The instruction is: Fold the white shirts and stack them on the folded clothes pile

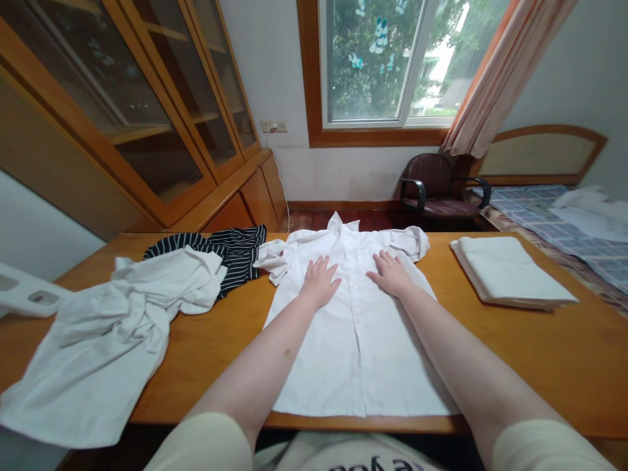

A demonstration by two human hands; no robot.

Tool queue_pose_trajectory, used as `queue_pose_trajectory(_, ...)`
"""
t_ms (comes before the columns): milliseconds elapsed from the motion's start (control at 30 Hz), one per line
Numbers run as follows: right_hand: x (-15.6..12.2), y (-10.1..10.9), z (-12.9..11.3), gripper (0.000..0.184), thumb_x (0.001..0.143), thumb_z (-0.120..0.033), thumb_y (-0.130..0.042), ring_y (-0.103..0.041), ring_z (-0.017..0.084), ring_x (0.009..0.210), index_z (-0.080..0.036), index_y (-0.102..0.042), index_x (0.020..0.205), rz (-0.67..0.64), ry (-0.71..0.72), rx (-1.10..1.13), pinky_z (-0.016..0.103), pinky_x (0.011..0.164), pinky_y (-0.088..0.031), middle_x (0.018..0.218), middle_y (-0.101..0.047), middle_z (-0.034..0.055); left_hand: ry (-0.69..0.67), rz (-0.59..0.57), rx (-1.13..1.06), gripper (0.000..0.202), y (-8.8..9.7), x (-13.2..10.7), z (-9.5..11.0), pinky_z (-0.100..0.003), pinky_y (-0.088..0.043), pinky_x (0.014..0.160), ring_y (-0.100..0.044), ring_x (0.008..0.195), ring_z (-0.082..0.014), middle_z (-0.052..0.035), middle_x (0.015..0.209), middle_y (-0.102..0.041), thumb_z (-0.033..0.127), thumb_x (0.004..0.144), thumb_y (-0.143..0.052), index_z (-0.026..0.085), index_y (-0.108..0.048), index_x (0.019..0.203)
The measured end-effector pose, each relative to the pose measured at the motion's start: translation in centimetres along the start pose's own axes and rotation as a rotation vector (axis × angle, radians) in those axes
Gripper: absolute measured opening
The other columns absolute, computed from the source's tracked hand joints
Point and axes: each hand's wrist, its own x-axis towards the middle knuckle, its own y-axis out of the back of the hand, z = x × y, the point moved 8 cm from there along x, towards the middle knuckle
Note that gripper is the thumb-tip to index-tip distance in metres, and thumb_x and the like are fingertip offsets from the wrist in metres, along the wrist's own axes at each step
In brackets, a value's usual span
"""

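A white button-up shirt lies spread front side up on the wooden table, its collar toward the far edge and its hem along the near edge. Its sleeves are bunched at both sides. My left hand rests flat on the left chest of the shirt, fingers spread. On the other side of the button line, my right hand also lies flat with fingers apart. Neither hand grips the cloth.
Left on the table are a crumpled white garment, hanging over the near edge, and a black striped garment. A folded white stack sits at right. Beyond are an armchair, a bed and a glass-door cabinet.
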Motion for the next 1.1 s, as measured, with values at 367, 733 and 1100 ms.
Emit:
queue_pose_trajectory(367,-1.4,-1.2,0.2,0.074,0.088,-0.062,-0.027,-0.012,0.024,0.141,-0.018,-0.02,0.147,-0.1,-0.102,-0.099,0.045,0.111,-0.009,0.154,-0.016,0.0094,0.091,-0.18,0.073,0.065,-2.1,-1.1,-0.7,-0.057,-0.008,0.11,-0.012,0.141,-0.0277,-0.0055,0.154,-0.018,0.059,0.087,-0.029,0.03,-0.024,0.145)
queue_pose_trajectory(733,-4.0,-1.4,-0.3,0.076,0.087,-0.063,-0.028,-0.01,0.024,0.141,-0.018,-0.019,0.147,-0.086,-0.12,-0.07,0.045,0.11,-0.008,0.154,-0.015,0.0097,0.087,-0.165,0.066,0.064,-2.0,-3.8,0.2,-0.057,-0.007,0.11,-0.013,0.141,-0.0263,-0.005,0.154,-0.019,0.058,0.087,-0.032,0.032,-0.025,0.145)
queue_pose_trajectory(1100,-5.5,-1.3,-0.8,0.08,0.085,-0.066,-0.03,-0.01,0.026,0.141,-0.017,-0.019,0.147,-0.074,-0.138,-0.067,0.046,0.11,-0.006,0.154,-0.016,0.0107,0.102,-0.181,0.061,0.063,-1.6,-4.9,0.7,-0.059,-0.008,0.109,-0.013,0.141,-0.0274,-0.0043,0.154,-0.019,0.058,0.088,-0.03,0.032,-0.025,0.145)
